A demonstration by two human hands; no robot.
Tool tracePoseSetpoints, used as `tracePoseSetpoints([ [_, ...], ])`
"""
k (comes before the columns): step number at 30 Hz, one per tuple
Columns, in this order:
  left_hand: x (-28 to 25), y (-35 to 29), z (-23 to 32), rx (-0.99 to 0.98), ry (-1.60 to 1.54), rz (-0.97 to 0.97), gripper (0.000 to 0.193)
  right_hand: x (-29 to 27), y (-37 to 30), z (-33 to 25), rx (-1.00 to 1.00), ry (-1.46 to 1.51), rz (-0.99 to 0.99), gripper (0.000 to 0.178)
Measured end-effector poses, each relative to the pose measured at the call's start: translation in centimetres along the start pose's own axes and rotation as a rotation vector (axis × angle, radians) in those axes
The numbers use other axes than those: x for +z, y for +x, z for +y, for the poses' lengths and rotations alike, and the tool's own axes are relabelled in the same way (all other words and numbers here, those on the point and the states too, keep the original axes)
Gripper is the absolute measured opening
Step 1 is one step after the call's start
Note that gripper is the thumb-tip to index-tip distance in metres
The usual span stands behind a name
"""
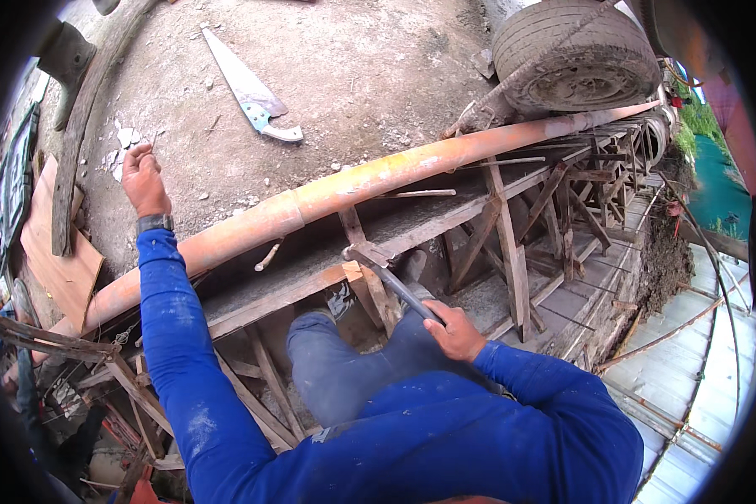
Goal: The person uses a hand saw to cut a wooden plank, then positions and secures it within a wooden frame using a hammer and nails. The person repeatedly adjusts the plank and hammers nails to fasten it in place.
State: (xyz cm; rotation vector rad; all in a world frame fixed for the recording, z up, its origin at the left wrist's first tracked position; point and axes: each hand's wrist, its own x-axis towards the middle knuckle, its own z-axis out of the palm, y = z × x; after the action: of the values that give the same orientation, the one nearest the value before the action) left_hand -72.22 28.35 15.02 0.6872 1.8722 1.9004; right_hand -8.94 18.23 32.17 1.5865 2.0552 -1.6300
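hammer [405, 290] slants from the right hand [455, 330], its long axis running up and leftward; head over the plank edge [317, 287], contact unclear. right hand is nearer, closed round the handle. left hand [145, 181] well apart, up and left of the hammer, beyond the orange pipe [344, 191], fingers part curled; can't tell if anything's pinched there.

My left arm [175, 328] extends forward, left hand [147, 185] outstretched with fingers [134, 160] curled; my right arm [554, 391] is bent inward, right hand [458, 333] in front of my torso [386, 441], closed in a grip.
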Motion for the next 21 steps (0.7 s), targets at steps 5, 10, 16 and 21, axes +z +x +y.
tracePoseSetpoints([
  [5,1.1,-9.5,20.4,0.138,-0.22,-0.46,0.017,-2.6,-3.3,7.0,0.038,-0.05,-0.102,0.044],
  [10,11.8,-23.8,27.8,0.096,0.089,-0.811,0.01,-4.4,-6.6,16.1,0.147,0.061,-0.107,0.044],
  [16,33.2,-39.2,17.5,-0.25,0.357,-1.26,0.015,-3.6,-10.5,25.9,0.411,0.479,0.146,0.039],
  [21,51.5,-46.3,4.9,0.103,0.366,-1.252,0.015,-3.2,-13.6,31.8,0.752,0.986,0.337,0.03],
])
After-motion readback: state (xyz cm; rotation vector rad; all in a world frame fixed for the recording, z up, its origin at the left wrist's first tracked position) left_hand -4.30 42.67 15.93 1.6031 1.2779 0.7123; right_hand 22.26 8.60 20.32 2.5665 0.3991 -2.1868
